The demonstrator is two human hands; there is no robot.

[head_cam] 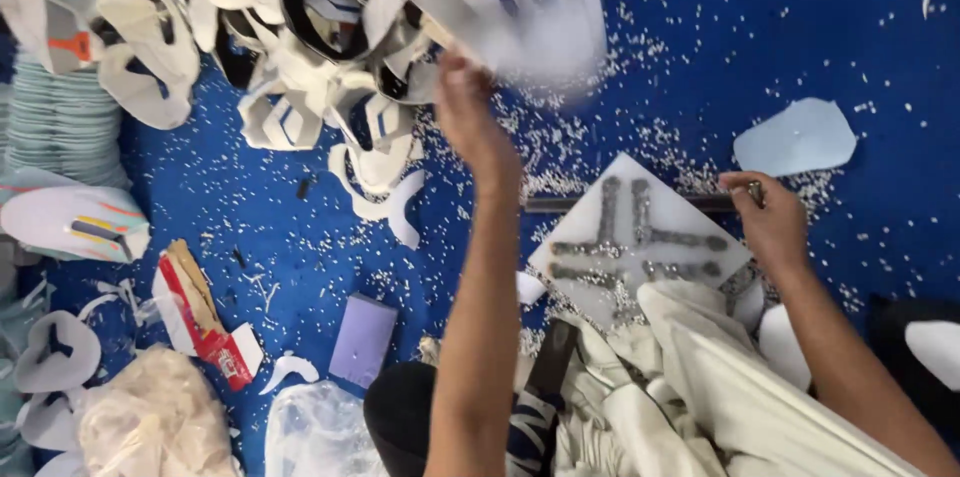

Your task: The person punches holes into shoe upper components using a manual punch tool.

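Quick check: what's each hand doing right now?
Left hand: closed, lifting a blurred white cut piece.
Right hand: closed around the end of a dark rod.

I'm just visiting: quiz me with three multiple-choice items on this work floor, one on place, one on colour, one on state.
1. Where is the white board?
A. under the rod
B. on the cut-out pile
C. beside the red packet

2. What colour is the floor?
A. green
B. blue
C. grey

3. What is the left hand doing?
A. lying flat
B. holding up a blurred white piece
C. gripping the rod

Answers: 1 A, the rod crosses its upper corner. 2 B, plainly blue. 3 B, it is raised with the white piece; the right hand grips the rod.
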